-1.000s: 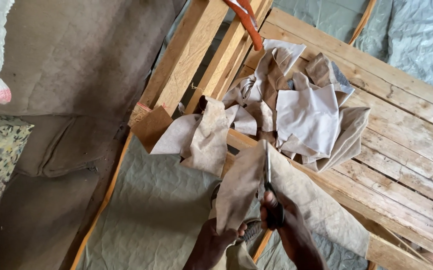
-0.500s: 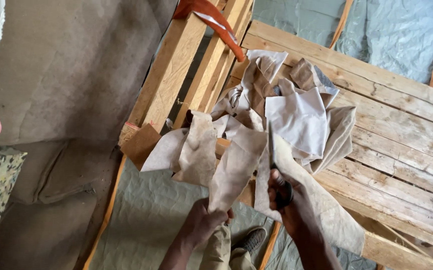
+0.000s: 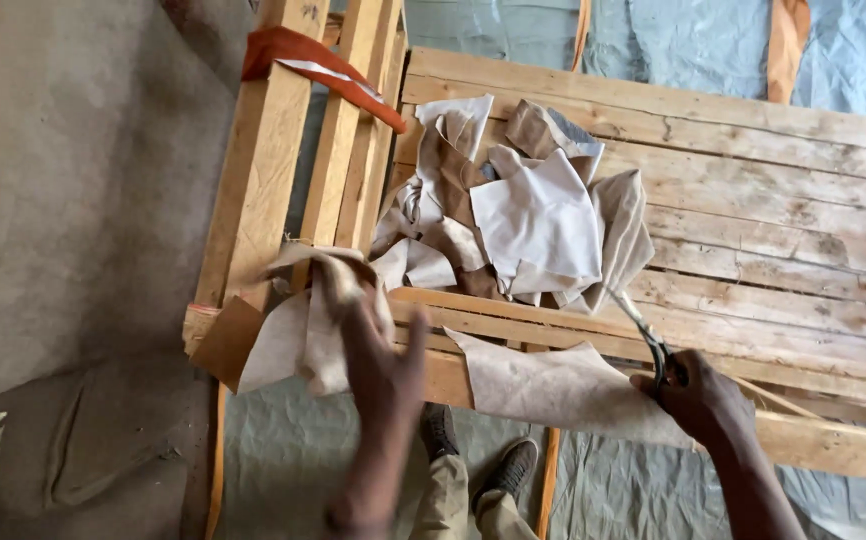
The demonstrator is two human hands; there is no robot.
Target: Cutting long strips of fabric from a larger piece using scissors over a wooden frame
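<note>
The right hand, at the lower right of the frame, is closed around a pair of scissors whose blades point up and left toward the heap of scraps. A half second ago those blades stood in the cloth with both hands close together near the middle; now the hands have moved well apart. A cut tan piece lies draped over the front wooden rail, just beside the right hand, so the cut looks finished and the piece freed. The left hand, lower centre and blurred, presses on a bundle of beige cloth at the rail's left end; its grip I cannot tell. Above, the scrap pile rests on the plank bench.
</note>
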